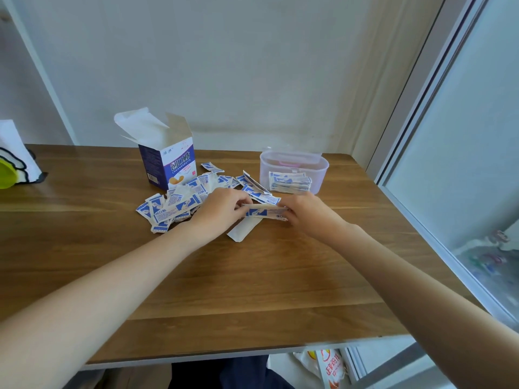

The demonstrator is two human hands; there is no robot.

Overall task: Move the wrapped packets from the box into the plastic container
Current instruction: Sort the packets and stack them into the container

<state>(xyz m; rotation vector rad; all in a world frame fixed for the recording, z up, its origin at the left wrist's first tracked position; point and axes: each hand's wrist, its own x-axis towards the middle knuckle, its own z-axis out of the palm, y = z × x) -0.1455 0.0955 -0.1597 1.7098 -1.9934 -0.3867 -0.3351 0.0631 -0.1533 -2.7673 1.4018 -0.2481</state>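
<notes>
A blue and white cardboard box (168,161) stands open on the wooden table (252,290). Many white and blue wrapped packets (174,207) lie scattered in front of it. A clear plastic container (320,167) sits to the right, with a stack of packets (290,182) inside it. My left hand (222,210) and my right hand (304,214) hold a small bundle of packets (265,211) between them, one hand at each end, just above the table. A white folded paper (241,230) lies under the bundle.
A white item with a green and black pattern (14,161) sits at the table's left edge. A glass door frame (438,153) runs along the right side. A printed bag (328,366) lies on the floor below the table's near edge.
</notes>
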